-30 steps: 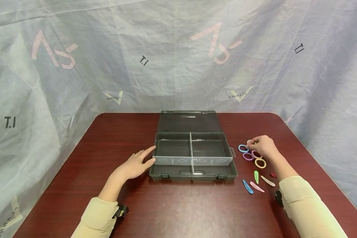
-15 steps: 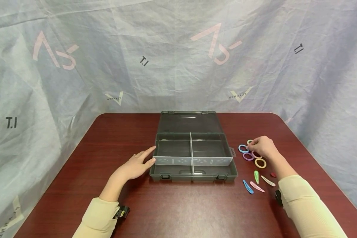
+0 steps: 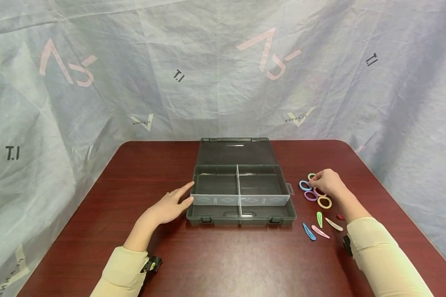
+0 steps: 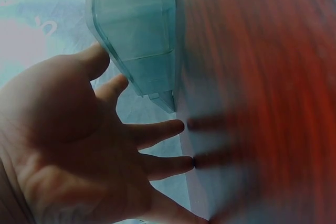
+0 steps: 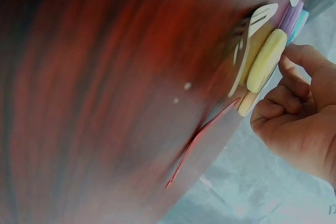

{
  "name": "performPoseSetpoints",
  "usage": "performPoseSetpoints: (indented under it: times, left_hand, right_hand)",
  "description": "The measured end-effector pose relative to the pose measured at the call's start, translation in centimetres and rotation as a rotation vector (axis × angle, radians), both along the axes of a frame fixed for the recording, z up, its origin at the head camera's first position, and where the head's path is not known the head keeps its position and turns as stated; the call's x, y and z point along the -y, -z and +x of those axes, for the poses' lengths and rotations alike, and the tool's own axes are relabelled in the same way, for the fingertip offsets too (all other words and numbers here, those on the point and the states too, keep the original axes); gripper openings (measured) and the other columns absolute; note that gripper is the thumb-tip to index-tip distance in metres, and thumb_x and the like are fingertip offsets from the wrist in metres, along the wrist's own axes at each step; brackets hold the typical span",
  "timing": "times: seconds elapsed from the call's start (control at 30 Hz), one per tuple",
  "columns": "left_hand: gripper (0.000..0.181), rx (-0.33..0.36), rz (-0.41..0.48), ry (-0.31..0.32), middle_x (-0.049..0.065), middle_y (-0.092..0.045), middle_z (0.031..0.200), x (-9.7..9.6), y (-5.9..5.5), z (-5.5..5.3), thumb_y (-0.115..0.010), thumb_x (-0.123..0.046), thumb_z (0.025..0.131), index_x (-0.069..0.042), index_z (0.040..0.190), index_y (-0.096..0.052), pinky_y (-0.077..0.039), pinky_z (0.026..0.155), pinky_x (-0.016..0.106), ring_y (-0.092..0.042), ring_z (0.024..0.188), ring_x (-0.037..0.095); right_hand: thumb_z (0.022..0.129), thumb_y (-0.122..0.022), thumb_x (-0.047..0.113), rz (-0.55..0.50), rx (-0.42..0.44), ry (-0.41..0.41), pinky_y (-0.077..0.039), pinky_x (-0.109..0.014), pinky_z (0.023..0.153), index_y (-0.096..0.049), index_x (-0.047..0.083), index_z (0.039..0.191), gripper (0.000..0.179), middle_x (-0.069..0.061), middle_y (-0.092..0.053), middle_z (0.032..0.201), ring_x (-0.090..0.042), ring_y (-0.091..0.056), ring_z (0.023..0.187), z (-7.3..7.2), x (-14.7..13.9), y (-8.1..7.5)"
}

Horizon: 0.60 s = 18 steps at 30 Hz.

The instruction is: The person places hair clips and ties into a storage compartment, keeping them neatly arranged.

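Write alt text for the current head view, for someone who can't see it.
A person's right grip is at the blue ring, among other coloured rings on a reddish table, with hair clips lower in view. The left grip is at the left side of a central open, divided grey box.

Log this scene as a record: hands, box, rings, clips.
left hand: fingers spread, thumb and index finger at the left side of the box
right hand: at the blue ring; pinch unclear
box: grey, see-through, lid open, four compartments
rings: blue ring, light green ring, purple ring, peach ring, yellow ring; right of the box
clips: green clip, beige clip, pink clip, blue clip, red clip; nearer the wearer than the rings
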<state>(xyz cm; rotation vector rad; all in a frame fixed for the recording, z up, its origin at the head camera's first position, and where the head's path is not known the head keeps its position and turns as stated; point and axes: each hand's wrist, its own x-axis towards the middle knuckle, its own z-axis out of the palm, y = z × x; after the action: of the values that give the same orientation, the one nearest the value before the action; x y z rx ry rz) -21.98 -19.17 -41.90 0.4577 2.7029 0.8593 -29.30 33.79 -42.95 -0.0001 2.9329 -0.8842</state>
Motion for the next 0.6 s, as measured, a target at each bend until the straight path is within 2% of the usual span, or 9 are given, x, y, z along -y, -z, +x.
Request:
performPoseSetpoints:
  times: [0.37,0.6]
  left_hand:
    - [0.067,0.027,0.030,0.017,0.022,-0.022,0.164,0.1,-0.2,0.0,-0.042,-0.048,0.108,-0.022,0.164,-0.016,-0.002,0.117,0.067,-0.011,0.149,0.050]
    - [0.066,0.040,0.036,0.017,0.020,-0.021,0.165,0.2,-0.3,-0.1,-0.042,-0.046,0.109,-0.023,0.165,-0.015,-0.002,0.117,0.065,-0.011,0.150,0.048]
  right_hand:
    - [0.092,-0.069,0.014,-0.018,-0.019,-0.066,-0.044,-0.032,0.055,-0.075,-0.003,0.087,0.019,-0.005,-0.066,0.075,-0.019,-0.053,0.064,-0.2,0.3,-0.1]
    - [0.095,-0.068,0.013,0.014,-0.056,-0.124,-0.044,-0.033,0.057,-0.077,-0.004,0.092,0.020,-0.008,-0.070,0.083,-0.020,-0.054,0.069,-0.1,1.2,-1.2]
